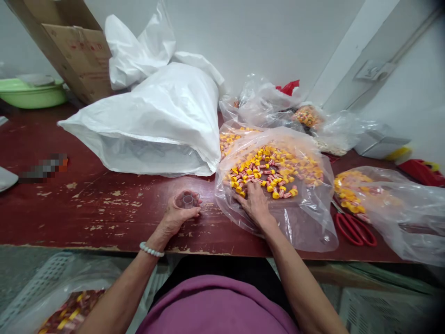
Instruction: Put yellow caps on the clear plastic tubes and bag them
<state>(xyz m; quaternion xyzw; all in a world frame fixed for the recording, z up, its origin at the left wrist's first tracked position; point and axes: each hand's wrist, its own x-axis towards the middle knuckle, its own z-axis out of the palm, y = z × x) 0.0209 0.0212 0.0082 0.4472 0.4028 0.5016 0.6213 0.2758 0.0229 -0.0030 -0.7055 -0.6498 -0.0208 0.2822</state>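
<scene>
My left hand (177, 213) is curled round a small clear plastic cup (188, 201), held low over the red tabletop with its round mouth upward. My right hand (255, 202) reaches into the mouth of a clear plastic bag (295, 227), at the near edge of a pile of tiny red-and-white bottles with yellow caps (274, 172). The thumb stands apart from the bent fingers; their tips are partly hidden among the bottles, and nothing held shows between them.
A big white sack (167, 106) lies open toward me behind my left hand. Red-handled scissors (354, 229) and another clear bag (399, 204) of yellow-capped pieces lie at the right. Further off are a cardboard box (78, 55) and a green basin (33, 95). The worn table (114, 227) ends close to my body.
</scene>
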